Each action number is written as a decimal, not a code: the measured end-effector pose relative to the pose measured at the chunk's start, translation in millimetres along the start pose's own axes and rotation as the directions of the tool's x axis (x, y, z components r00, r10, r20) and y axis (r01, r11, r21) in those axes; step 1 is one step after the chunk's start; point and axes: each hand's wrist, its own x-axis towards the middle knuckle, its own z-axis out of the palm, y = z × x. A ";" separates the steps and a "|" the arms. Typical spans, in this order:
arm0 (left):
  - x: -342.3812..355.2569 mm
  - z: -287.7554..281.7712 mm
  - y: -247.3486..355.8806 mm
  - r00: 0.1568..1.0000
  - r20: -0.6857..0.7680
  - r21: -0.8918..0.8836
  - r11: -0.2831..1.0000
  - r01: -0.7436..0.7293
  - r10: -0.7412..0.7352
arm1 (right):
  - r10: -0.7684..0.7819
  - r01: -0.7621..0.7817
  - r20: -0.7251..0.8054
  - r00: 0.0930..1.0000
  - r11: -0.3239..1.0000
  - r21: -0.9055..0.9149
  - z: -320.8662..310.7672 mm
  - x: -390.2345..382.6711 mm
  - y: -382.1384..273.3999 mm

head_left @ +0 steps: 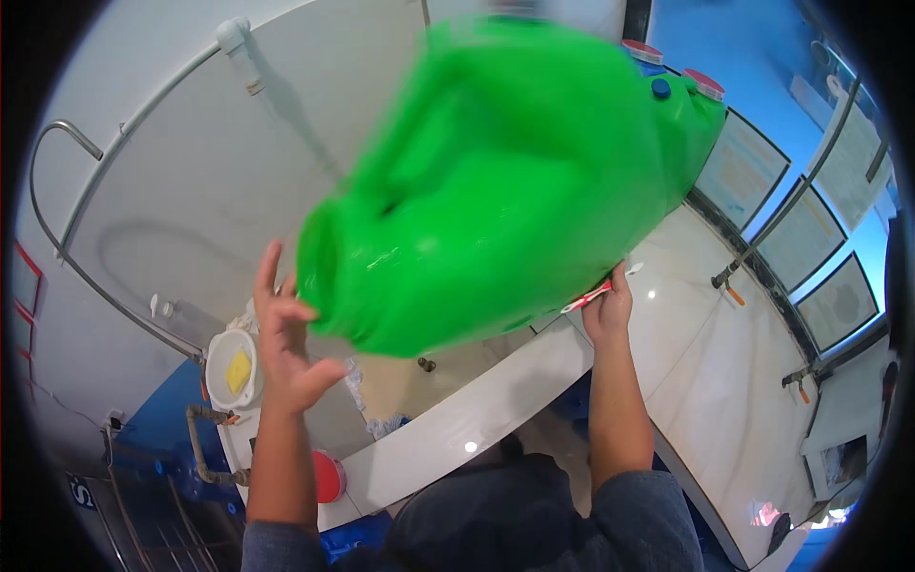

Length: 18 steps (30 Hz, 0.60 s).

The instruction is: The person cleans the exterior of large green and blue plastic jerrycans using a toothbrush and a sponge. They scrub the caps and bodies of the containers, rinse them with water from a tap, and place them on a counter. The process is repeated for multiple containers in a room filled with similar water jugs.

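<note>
A large green plastic jug (486, 200) is up in the air before me, tilted and blurred by motion. My left hand (288, 348) is beside the jug's hollowed left end. Its thumb and fingers are spread; a fingertip meets or overlaps the edge there, and I cannot tell whether it presses. Under the jug's right side, my right hand (607, 310) is closed with its fingertips at the plastic, partly hidden. A slim red-and-white brush (584, 298), much like a toothbrush, sticks out from that hand.
Below the jug is a sink basin with a pale rim (457, 439). At left are a white bowl (221, 374) with a yellow sponge (238, 370) and a red container (329, 477). Another green jug (694, 119) stands behind. Taps (732, 286) line the right wall.
</note>
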 end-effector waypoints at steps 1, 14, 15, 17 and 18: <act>-24.3 -13.9 -9.1 0.991 -0.062 -0.114 0.988 0.108 -0.116 | -0.043 0.044 0.029 0.999 0.999 -0.026 15.6 1.2 -0.1; -223.5 -22.8 -103.8 0.528 -0.028 -0.962 0.167 0.217 -0.849 | -0.036 0.854 0.931 0.362 0.414 -0.316 228.5 -92.2 20.3; -220.2 -22.1 -102.9 0.536 -0.031 -0.957 0.179 0.227 -0.844 | -0.032 0.857 0.937 0.348 0.416 -0.304 233.7 -95.3 16.3; -215.7 -20.2 -108.0 0.540 -0.034 -0.935 0.218 0.281 -0.841 | -0.031 0.867 0.943 0.330 0.406 -0.290 241.9 -98.0 13.3; -213.0 -17.3 -111.3 0.541 -0.036 -0.921 0.238 0.307 -0.840 | -0.030 0.872 0.946 0.323 0.399 -0.285 243.5 -98.8 11.6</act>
